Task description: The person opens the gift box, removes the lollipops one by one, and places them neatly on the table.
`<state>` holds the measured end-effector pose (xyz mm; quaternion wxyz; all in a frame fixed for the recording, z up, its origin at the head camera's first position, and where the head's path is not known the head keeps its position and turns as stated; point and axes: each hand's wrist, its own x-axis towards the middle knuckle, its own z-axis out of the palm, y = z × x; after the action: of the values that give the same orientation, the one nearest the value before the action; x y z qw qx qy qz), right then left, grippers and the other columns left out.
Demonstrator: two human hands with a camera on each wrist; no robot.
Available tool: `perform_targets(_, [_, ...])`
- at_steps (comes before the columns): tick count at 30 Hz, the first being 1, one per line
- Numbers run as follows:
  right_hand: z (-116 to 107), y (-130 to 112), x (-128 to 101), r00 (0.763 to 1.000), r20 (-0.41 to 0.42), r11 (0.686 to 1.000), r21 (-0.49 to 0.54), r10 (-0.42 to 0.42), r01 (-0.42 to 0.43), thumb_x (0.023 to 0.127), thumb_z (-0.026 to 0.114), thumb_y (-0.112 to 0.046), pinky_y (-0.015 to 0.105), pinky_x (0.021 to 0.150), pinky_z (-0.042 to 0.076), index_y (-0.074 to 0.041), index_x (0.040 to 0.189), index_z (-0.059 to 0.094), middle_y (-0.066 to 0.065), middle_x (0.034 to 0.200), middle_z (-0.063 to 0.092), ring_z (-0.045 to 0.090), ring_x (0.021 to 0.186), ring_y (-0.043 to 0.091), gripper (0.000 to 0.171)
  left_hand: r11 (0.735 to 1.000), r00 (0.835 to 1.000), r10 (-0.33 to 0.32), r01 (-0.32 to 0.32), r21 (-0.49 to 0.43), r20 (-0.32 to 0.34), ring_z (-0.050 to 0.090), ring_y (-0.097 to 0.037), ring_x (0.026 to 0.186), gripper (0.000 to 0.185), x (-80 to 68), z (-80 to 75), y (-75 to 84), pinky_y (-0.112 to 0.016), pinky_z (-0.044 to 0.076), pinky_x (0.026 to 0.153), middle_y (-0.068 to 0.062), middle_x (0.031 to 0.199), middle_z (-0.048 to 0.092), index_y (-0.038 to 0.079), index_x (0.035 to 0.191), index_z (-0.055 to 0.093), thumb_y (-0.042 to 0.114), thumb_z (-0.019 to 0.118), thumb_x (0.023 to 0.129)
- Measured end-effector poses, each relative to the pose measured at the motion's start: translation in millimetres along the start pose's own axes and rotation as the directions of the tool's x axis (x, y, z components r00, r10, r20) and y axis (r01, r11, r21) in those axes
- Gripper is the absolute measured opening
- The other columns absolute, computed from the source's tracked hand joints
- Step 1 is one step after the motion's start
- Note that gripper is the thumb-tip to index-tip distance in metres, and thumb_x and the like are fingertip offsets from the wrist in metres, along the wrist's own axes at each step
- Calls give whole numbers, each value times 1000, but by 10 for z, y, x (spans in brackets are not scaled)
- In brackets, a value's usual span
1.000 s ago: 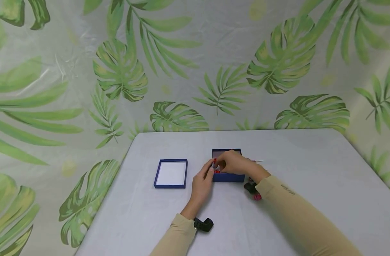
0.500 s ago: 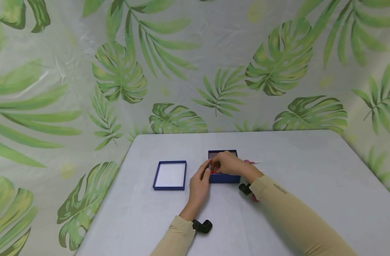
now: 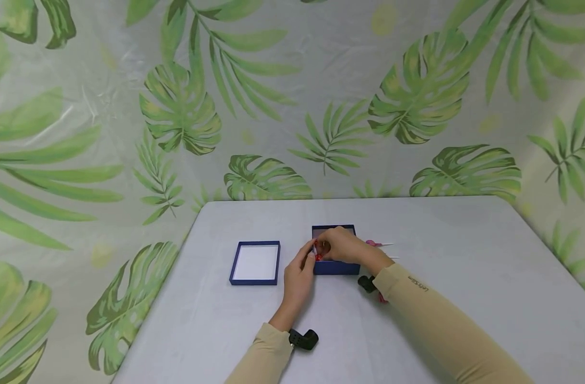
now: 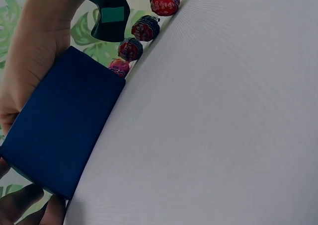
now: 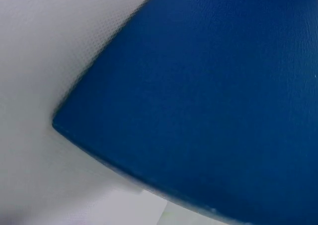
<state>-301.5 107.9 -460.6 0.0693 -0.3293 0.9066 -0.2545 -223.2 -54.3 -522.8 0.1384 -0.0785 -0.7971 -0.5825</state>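
Note:
In the head view, my right hand (image 3: 340, 244) reaches into a dark blue open box (image 3: 337, 268) from above. Its curled fingers pinch a red-wrapped lollipop (image 3: 319, 257) near the box's left end; the fingertips are partly hidden. Straight fingers of my left hand (image 3: 299, 277) rest against the left side of the box, thumb by the front corner. From the left wrist view, left fingertips (image 4: 53, 211) press on the blue box (image 4: 64, 120). Close up in the right wrist view, a blue wall of the box (image 5: 198, 96) fills most of the picture.
A blue-rimmed square lid (image 3: 255, 281), white inside, lies left of the box. A pink lollipop (image 3: 373, 243) with a white stick lies right of it. Several wrapped lollipops (image 4: 145, 28) line up beside the box in the left wrist view. A leaf-patterned curtain hangs behind the white table (image 3: 441, 224).
My right hand has lowered slightly at the box's left end and then stays nearly still. The left hand keeps its place against the box. The whole view has shifted a little.

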Motion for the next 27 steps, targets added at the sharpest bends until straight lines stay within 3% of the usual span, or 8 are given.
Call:
perform_targets(8, [-12,8,2,1000,6,1000,16,-2,2,77,82,4,27,61,52,-14,82,71,-3,75,67,58,66,9,21,1000,999,-27,27,-3,23,52,-11,130,39,11,-1,5,-40,46,106,9,141,57,30,144,57,30,50,106])
perform_targets(19, [-29,44,-4,999,-21,997,-66,35,-36,79,82,-8,27,63,51,-22,89,78,-15,74,65,59,69,5,18,999,999,-31,31,-7,30,52,-11,130,39,13,-6,8,-41,46,106,9,141,58,27,145,57,28,49,107])
perform_targets(27, [-87,40,-59,994,-69,996,-1,85,-86,81,84,-10,31,69,54,-16,85,79,-11,76,68,61,72,8,9,999,999,-47,46,15,27,49,-10,133,39,3,-19,9,-41,43,109,11,143,55,29,145,57,31,49,107])
